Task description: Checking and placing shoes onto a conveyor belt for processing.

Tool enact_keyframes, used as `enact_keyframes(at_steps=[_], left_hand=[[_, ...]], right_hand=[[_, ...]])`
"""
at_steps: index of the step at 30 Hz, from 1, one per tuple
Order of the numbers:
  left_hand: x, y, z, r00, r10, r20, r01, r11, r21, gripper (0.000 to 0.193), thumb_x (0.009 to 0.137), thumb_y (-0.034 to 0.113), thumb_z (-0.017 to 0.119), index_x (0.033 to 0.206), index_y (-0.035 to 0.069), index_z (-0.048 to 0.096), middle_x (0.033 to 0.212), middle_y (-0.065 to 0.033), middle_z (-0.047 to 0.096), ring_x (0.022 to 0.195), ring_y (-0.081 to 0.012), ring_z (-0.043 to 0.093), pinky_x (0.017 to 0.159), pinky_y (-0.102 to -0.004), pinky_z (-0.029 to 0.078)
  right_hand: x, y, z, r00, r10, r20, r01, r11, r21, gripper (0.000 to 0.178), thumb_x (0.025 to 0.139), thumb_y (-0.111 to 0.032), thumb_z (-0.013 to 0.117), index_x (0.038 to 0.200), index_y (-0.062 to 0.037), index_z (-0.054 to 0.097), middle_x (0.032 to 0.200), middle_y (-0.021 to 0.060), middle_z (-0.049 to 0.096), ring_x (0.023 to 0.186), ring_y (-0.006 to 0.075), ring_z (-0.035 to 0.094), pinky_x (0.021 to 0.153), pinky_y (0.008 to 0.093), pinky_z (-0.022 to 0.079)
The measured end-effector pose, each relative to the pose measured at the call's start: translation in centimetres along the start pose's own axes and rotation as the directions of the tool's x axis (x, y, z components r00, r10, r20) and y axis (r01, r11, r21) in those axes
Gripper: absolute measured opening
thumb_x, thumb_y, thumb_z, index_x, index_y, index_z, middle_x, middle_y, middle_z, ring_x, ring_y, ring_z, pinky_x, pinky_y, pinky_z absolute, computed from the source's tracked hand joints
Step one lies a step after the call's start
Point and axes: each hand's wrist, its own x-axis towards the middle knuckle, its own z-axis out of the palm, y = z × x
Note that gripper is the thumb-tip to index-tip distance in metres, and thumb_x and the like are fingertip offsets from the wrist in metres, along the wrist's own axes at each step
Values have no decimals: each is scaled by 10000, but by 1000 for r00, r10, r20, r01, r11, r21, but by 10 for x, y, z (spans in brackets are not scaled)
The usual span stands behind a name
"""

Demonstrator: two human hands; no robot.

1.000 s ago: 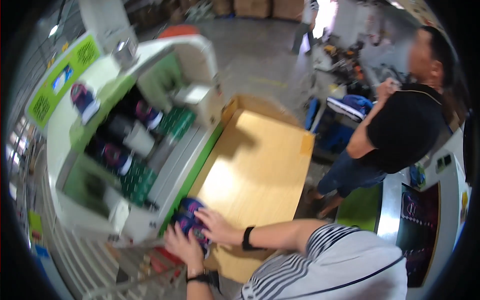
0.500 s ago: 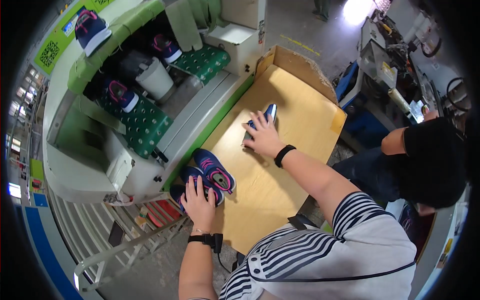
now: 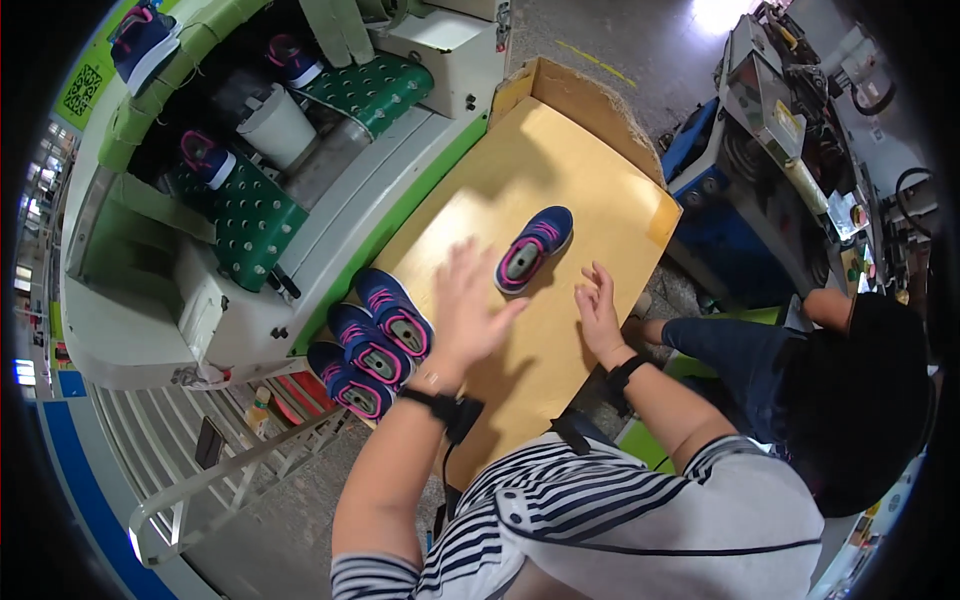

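Note:
On the light wooden tabletop [image 3: 510, 385] lies a single navy sneaker [image 3: 545, 232] with pink laces, a pink-edged opening and a pale sole. My left hand [image 3: 468, 315], slightly blurred, hovers to the left of it with fingers spread, holding nothing. To the right of the same sneaker is my right hand [image 3: 597, 315], also bare of any object, its fingers partly extended and apart. Three matching sneakers sit side by side at the table's left edge: an upper one [image 3: 382, 292], a middle one [image 3: 352, 327] and a lower one [image 3: 340, 375].
Left of the table stands a white and green machine [image 3: 330, 230] with green perforated conveyor plates [image 3: 245, 235]. Sneakers rest inside and on its top. A cardboard guard [image 3: 590, 105] lines the far table edge. At the right, a person in black [image 3: 860, 390] sits beside other equipment.
Both hands have let go of the sneakers and lifted away. The middle sneaker now lies turned, its opening toward me. My left hand moved right, my right hand right and nearer. The view shifted.

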Motion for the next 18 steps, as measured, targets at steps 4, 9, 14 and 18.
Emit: enact_keyframes(at_steps=[4,9,14,18], left_hand=[[72,16,47,983,-54,174,54,999,9,914,705,301,837,1491,152,395,1558,-203,312,1406,-427,339,1124,-549,307],[65,-27,101,979,-130,159,194,835,-514,817,689,144,831,1395,45,433,1289,-210,578,1214,-349,557,1042,-356,438],[20,-9,-4,771,-607,192,391,214,-895,727,823,148,774,1404,0,363,1252,-163,549,1125,-240,557,960,-345,477],[52,-7,-141,713,-684,-155,221,429,-876,799,859,86,723,1489,52,232,1257,-139,515,1062,-226,561,894,-322,503]], right_hand=[[-41,-7,10,978,133,164,-117,988,-101,469,965,-61,541,1409,-43,389,1323,154,500,973,157,600,864,286,507],[-71,-19,-5,898,201,392,-142,974,-174,303,959,-65,559,1258,-14,556,1123,111,639,914,180,658,804,273,532],[-42,-46,75,838,-16,546,178,953,-245,356,940,-129,610,1262,9,547,1236,193,589,1133,287,597,982,367,475],[-27,-71,197,855,-163,493,123,986,112,619,899,-166,672,1444,-27,412,1428,255,439,1345,384,410,1135,440,327]])
